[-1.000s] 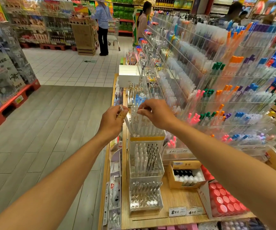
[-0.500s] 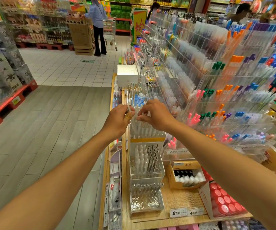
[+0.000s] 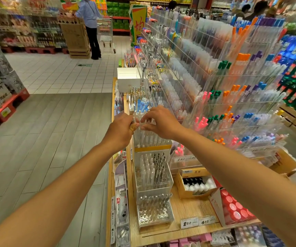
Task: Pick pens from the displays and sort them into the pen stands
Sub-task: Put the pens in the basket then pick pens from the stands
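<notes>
Both hands meet over the top tier of a clear stepped pen stand (image 3: 152, 139) full of white pens. My left hand (image 3: 121, 128) grips a clear pen (image 3: 135, 121) at the stand's left edge, a tan band on one finger. My right hand (image 3: 158, 122) pinches the tops of the pens beside it. Below, a middle tier (image 3: 152, 172) holds white and black pens, and the lowest tier (image 3: 153, 211) holds a few clear pens. The image is slightly blurred.
A tall acrylic display (image 3: 223, 97) of coloured pens fills the right. On the wooden shelf (image 3: 188, 209) sit a yellow box of black and white caps (image 3: 197, 184) and a red box (image 3: 232, 209). A white box (image 3: 128, 78) stands farther back. A person with a cart (image 3: 90, 24) stands down the aisle.
Both hands have come closer together over the top tier, the right hand dropping onto the pen tops. The camera has swung slightly right.
</notes>
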A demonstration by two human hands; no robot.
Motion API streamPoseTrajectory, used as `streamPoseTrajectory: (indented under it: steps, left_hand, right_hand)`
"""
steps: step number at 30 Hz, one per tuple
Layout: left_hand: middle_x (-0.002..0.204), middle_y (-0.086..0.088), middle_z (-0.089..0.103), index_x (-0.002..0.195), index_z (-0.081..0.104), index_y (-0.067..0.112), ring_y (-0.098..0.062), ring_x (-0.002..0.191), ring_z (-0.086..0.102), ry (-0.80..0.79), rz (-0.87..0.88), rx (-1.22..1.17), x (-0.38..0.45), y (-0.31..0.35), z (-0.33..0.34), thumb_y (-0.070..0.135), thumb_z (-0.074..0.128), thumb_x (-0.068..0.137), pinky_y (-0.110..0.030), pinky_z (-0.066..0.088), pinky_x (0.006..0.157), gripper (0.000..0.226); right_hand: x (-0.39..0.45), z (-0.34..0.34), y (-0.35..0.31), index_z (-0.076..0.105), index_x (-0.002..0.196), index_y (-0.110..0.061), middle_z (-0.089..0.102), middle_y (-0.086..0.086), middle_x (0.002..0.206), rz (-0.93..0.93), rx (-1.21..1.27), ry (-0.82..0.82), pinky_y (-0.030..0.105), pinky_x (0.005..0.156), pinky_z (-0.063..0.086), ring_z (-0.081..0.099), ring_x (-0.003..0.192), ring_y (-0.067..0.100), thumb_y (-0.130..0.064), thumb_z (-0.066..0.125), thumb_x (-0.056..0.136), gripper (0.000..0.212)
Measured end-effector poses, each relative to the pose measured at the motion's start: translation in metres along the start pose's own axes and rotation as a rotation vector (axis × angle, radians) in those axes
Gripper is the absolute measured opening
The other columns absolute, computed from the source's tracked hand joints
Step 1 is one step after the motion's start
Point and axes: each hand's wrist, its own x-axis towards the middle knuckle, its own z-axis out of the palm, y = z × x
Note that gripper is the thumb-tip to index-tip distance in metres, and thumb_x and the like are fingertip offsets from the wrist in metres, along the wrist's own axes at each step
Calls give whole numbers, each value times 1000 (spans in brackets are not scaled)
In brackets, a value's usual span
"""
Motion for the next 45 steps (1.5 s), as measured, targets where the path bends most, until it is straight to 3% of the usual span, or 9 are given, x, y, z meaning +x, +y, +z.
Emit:
streamPoseTrajectory:
  steps: [9, 16, 21, 24, 27, 30, 34, 42, 45]
  left_hand:
    - [81, 6, 63, 92, 61, 19, -18, 76, 65, 35, -96, -113, -3, -10, 13, 19, 72, 89, -42, 57, 75, 11]
    - [79, 1, 66, 93, 72, 12, -16, 73, 61, 45, -124, -67, 2, -11, 16, 26, 74, 88, -33, 52, 72, 15]
    - [77, 8, 62, 94, 72, 15, -17, 79, 64, 17, -122, -60, -2, -16, 20, 30, 75, 86, -30, 49, 71, 18]
    - [83, 9, 61, 99, 66, 22, -13, 81, 61, -1, -182, -78, -6, -18, 22, 43, 71, 87, -30, 48, 73, 26]
    - [87, 3, 66, 94, 62, 17, -20, 84, 65, -23, -343, -174, -11, -17, 24, 52, 61, 92, -39, 55, 78, 35]
    - [82, -4, 70, 97, 60, 5, -21, 76, 69, -66, -453, -337, -19, -11, 23, 48, 53, 97, -42, 59, 74, 44]
    - [82, -4, 71, 97, 62, 4, -12, 65, 66, -151, -425, -527, -31, -1, 23, 41, 48, 102, -27, 55, 58, 40]
    - [77, -3, 72, 96, 63, 10, -16, 66, 67, -248, -514, -878, -58, 48, 45, 44, 44, 103, -31, 58, 60, 40]
    - [83, -6, 73, 99, 63, 10, -18, 70, 68, -286, -542, -920, -72, 73, 60, 46, 41, 103, -31, 58, 59, 42]
  right_hand:
    - [0, 5, -1, 70, 100, -22, 68, -4, 95, 33, -45, 28, 38, 83, 43, 51, 95, 18, -36, 61, 93, 19]
    - [-3, 5, 0, 71, 104, -19, 68, -3, 98, 20, -46, 44, 36, 84, 43, 53, 96, 19, -36, 61, 93, 22]
    - [-10, -1, 2, 70, 110, -15, 69, -5, 100, 67, 173, 103, 19, 75, 42, 56, 87, 7, -28, 59, 95, 22]
    - [-16, -9, 6, 67, 112, -15, 63, -16, 94, 175, 336, 157, 6, 65, 37, 54, 79, -7, -33, 53, 98, 27]
    - [-27, -19, 14, 66, 112, -14, 62, -15, 88, 259, 437, 206, 18, 69, 42, 56, 80, -5, -40, 47, 100, 34]
    - [-42, -25, 23, 64, 119, -13, 68, 2, 113, 332, 542, 235, 34, 87, 50, 63, 98, 13, -46, 39, 101, 46]
    - [-70, -24, 34, 61, 126, -15, 63, -3, 120, 433, 684, 275, 28, 87, 48, 60, 100, 5, -50, 30, 102, 53]
    - [-156, -17, 46, 59, 122, -13, 64, 7, 121, 720, 966, 345, 37, 89, 52, 63, 106, 23, -56, 22, 100, 60]
    - [-201, -21, 50, 59, 122, -13, 65, 8, 120, 808, 1050, 374, 33, 81, 52, 65, 103, 23, -57, 23, 99, 61]
